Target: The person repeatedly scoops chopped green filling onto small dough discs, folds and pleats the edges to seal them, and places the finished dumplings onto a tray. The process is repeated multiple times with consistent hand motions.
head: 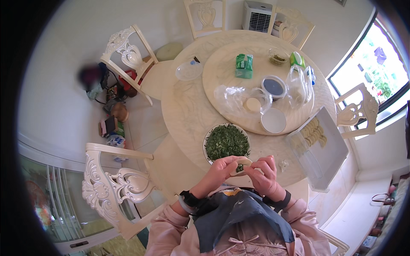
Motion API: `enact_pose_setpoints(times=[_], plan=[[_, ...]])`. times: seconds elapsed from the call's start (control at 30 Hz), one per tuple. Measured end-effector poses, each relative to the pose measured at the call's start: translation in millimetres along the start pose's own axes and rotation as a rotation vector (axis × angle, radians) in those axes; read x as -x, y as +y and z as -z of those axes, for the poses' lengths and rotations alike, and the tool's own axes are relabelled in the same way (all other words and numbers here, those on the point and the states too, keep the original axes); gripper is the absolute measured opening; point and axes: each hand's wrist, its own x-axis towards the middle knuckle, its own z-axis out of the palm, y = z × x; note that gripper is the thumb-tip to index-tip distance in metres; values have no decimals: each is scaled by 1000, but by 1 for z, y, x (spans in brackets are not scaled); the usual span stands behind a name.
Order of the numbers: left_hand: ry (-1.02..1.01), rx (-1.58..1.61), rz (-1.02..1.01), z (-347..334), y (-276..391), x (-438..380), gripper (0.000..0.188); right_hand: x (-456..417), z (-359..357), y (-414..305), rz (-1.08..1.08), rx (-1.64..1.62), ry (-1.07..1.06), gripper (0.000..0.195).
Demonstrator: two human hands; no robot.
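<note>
A round dough wrapper [236, 172] with chopped green filling [239, 167] on it is held between my two hands, over the table's near edge. My left hand [224, 169] grips its left side, and my right hand [263, 172] pinches its right side. Just beyond my left hand is a bowl [204, 145] full of chopped greens. To the right, a white plastic tray [333, 156] holds rows of folded dumplings [312, 132]. A stack of pale round wrappers [252, 104] lies in a clear plastic bag [229, 96] on the turntable.
The turntable [217, 64] carries a dark-topped round container [274, 87], a white round dish or lid [273, 120], a green packet [244, 65] and a small glass bowl [277, 57]. Carved chairs [129, 185] surround the table [179, 108]. A scrap of dough [283, 165] lies beside my right hand.
</note>
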Motion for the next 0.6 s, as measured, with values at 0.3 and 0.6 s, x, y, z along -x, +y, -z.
enact_pose_setpoints(times=[0.3, 0.6], plan=[[177, -690, -227, -16, 10, 9, 41, -16, -5, -2, -128, -17, 65, 37], [259, -786, -544, -26, 7, 4, 31, -24, -10, -3, -147, -12, 106, 36]])
